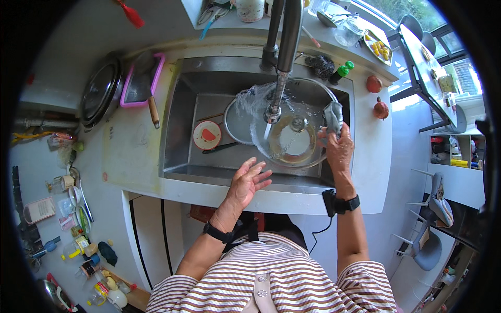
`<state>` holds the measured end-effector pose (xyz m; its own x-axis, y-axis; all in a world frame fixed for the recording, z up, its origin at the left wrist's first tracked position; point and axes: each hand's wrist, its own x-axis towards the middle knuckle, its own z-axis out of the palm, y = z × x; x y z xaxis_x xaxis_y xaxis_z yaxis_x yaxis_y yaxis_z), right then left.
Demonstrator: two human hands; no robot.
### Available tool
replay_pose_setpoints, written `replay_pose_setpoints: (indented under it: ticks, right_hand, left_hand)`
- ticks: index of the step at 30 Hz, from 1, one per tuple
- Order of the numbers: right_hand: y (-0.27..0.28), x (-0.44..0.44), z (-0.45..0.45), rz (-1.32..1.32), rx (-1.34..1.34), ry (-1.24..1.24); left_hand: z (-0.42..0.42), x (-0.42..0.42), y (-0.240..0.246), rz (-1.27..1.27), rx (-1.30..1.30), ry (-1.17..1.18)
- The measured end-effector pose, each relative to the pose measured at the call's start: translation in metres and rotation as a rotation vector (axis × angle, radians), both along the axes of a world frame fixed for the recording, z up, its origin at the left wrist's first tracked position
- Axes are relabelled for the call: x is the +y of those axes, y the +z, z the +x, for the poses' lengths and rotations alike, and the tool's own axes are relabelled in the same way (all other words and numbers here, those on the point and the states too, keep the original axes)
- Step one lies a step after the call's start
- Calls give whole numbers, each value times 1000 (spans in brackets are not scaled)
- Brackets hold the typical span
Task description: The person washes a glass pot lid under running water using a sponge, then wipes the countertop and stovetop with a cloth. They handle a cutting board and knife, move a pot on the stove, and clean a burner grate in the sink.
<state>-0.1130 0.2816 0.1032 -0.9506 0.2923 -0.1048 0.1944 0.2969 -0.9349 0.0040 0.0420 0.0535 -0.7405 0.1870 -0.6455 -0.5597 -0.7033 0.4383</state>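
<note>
My right hand (339, 146) holds a wet grey cloth (334, 117) at the right rim of a large round glass lid or bowl (313, 160) in the steel sink (195, 171). My left hand (249, 182) is spread, holding nothing, over the sink's front edge. From the faucet (273, 113) water runs onto the glass piece and splashes to its left. A round metal vessel (238, 125) lies partly beneath it. Left of that are a small bowl (201, 145) with a red mark inside, a dark handle (221, 147) and chopsticks (210, 117).
A pink-rimmed tray (124, 94), a wooden handle (153, 111) and a large pan lid (101, 92) are on the left. Behind the right corner stand a green-topped bottle (343, 72) and a dark mesh scourer (321, 66). Two pomegranates (380, 109) sit at the right.
</note>
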Motion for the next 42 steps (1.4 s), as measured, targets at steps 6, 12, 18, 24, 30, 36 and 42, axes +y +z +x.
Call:
replay_pose_setpoints:
  ticks: [6, 12, 18, 24, 30, 36, 42]
  right_hand:
    - [21, 55, -7, 741, 410, 164]
    - [34, 69, 15, 901, 607, 560]
    - [29, 71, 35, 853, 723, 871]
    - [9, 103, 39, 806, 609, 997]
    - [-27, 133, 20, 770, 436, 1025]
    - [-35, 108, -7, 134, -53, 458]
    - [-59, 31, 46, 325, 138, 903]
  left_hand:
    - [-20, 37, 23, 102, 181, -148]
    - [-63, 74, 43, 308, 157, -10]
    - [-85, 79, 35, 429, 33, 69]
    - [-52, 86, 16, 511, 54, 216]
    - [-39, 94, 4, 410, 202, 257]
    - [-22, 81, 2, 326, 258, 263]
    - [-5, 67, 2, 276, 272, 172]
